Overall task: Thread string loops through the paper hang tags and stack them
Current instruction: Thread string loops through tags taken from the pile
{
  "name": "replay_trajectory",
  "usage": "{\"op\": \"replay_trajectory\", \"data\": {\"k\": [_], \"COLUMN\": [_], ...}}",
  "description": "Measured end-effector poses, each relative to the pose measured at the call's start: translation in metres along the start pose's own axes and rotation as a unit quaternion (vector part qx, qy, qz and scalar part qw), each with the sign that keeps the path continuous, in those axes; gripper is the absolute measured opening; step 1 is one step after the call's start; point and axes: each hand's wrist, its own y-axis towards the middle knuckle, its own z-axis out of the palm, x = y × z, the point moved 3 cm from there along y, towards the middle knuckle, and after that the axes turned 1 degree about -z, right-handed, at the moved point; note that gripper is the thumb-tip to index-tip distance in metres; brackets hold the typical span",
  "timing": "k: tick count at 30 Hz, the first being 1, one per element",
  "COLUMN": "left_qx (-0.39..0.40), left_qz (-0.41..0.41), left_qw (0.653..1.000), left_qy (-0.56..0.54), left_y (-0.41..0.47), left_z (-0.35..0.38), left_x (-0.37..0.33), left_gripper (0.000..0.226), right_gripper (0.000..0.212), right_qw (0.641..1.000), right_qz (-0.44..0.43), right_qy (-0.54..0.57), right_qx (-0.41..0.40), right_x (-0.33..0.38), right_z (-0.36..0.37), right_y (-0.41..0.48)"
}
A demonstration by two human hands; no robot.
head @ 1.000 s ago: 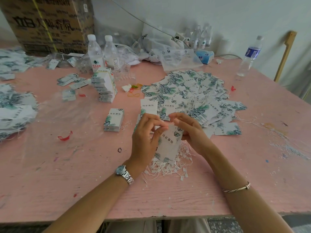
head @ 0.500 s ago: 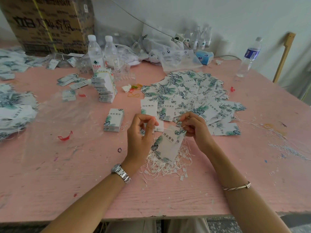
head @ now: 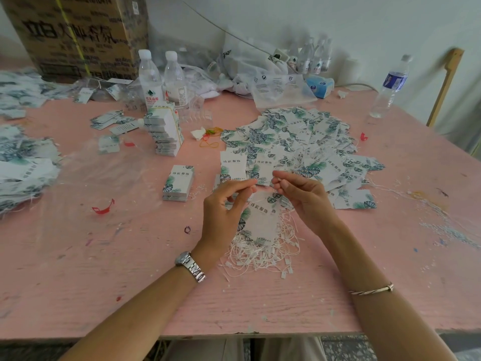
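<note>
paper now shows plainly: the hang tag (head: pixel 261 220) that your hands were bunched over a second ago hangs in the open, its printed face readable, above the loose pile of strings (head: pixel 260 252) on the pink table (head: pixel 130 256). your hands have drawn apart since then. half a second ago a thin line ran between your fingertips. now it is too fine to make out, but the tag dangling under both pinches suggests the string loop is through its hole and you are pulling it snug. by that reading this tag is nearly done and ready to be laid down.

your left hand (head: pixel 226 207) is raised off the table, wrist bent, thumb and forefinger pinched together at the top, the other fingers loosely curled below. your right hand (head: pixel 307 196) mirrors it just beside, thumb and forefinger closed in a fine pinch pointing toward the left, knuckles facing the camera. both pinches seem to grip the loop's ends. the fingertips are near each other but apart.

beyond them lies the spread heap of tags (head: pixel 299 142), and a small neat stack (head: pixel 178 182) sits to your left.
</note>
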Motion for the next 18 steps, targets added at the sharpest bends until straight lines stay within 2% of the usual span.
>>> {"op": "replay_trajectory", "data": {"k": [4,8,13,18], "left_qx": [-0.017,-0.002,0.022,0.035], "left_qz": [-0.001,0.007,0.035,0.027], "left_qw": [0.999,0.999,0.996,0.995], "left_qy": [0.028,0.049,0.079,0.091], "left_y": [0.0,0.0,-0.003,-0.003], "left_z": [0.0,0.001,0.004,0.004], "left_x": [-0.001,-0.003,-0.008,-0.006], "left_gripper": [0.017,0.011,0.015,0.008], "right_gripper": [0.024,0.015,0.01,0.007], "right_qw": [1.0,0.997,0.992,0.992], "right_qz": [0.005,0.003,-0.01,-0.023], "right_qy": [-0.009,-0.059,-0.108,-0.108], "right_qx": [0.022,0.041,0.064,0.062], "right_x": [-0.001,-0.001,-0.004,-0.005], "right_z": [0.006,0.012,0.018,0.019], "right_y": [-0.002,-0.004,-0.006,-0.007]}}
